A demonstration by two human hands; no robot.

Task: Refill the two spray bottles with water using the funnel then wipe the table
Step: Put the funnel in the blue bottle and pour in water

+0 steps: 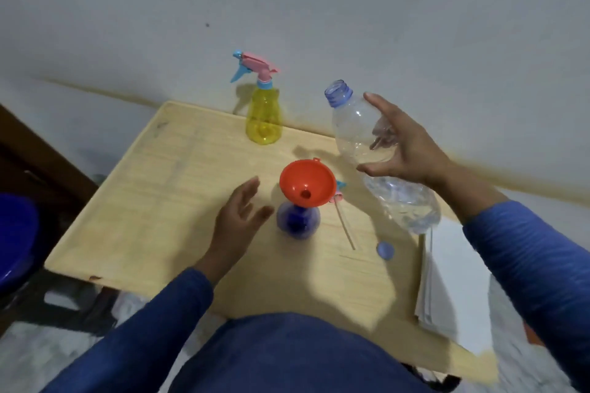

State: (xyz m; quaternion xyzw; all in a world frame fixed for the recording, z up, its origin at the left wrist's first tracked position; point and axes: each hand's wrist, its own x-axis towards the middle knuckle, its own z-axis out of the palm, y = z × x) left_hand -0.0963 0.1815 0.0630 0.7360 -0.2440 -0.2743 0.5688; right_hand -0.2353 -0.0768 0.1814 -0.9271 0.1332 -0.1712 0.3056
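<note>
Head view: a clear, ribbed plastic water bottle (367, 134), neck tilted up-left, is gripped by the right hand (405, 147); the left hand (238, 214) is held open.

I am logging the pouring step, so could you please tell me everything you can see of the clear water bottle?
The clear water bottle is thin, crinkled, transparent plastic with a blue-tinted threaded neck, uncapped. The right hand grips its middle and holds it tilted above the table, mouth up and away, base toward the person. A little water sits in the lower end. Only that hand touches it.
</note>
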